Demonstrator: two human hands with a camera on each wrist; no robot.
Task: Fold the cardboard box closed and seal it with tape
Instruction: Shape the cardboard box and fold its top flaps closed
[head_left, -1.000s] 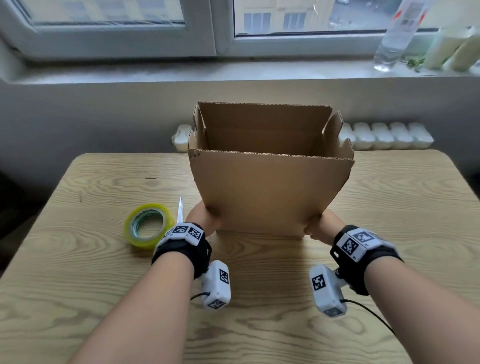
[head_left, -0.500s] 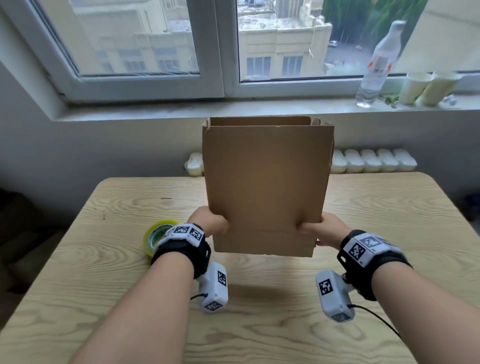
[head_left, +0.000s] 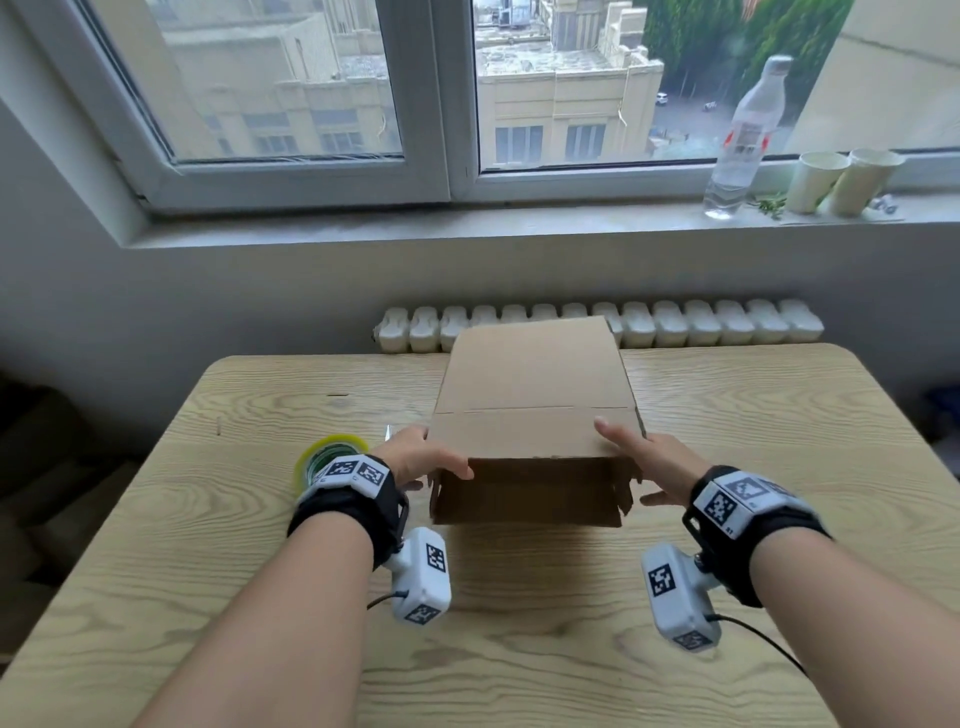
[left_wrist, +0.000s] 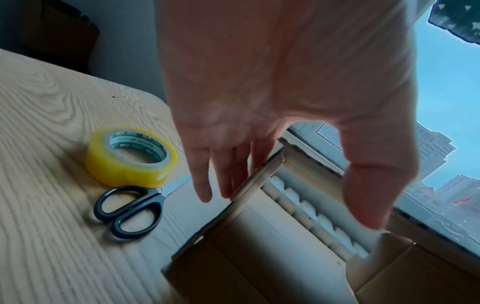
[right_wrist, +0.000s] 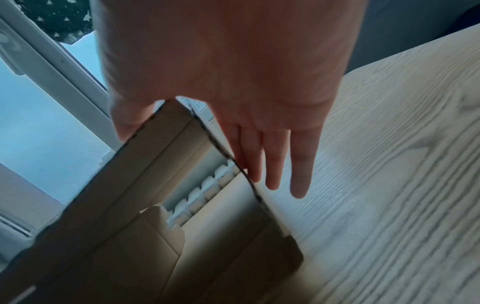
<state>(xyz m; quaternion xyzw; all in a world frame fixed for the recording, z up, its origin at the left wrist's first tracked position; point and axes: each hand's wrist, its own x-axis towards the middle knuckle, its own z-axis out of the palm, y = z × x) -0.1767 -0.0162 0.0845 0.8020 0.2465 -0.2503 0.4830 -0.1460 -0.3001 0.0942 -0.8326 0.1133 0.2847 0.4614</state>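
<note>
The brown cardboard box lies tipped on its side on the table, its open end with loose flaps facing me. My left hand holds the near left corner, thumb hooked over the top front edge and straight fingers along the left flap. At the near right corner my right hand has its thumb on the top panel and straight fingers beside the right flap. The wrist views look through the box to the radiator. A yellow tape roll lies left of my left wrist.
Black-handled scissors lie beside the tape, between it and the box. The wooden table stands against a white radiator. On the window sill at the right are a plastic bottle and paper cups.
The box stood upright with its top open, was lifted off the table, and now lies tipped away from me on its side. Both hands moved from its lower corners to the near open end.
</note>
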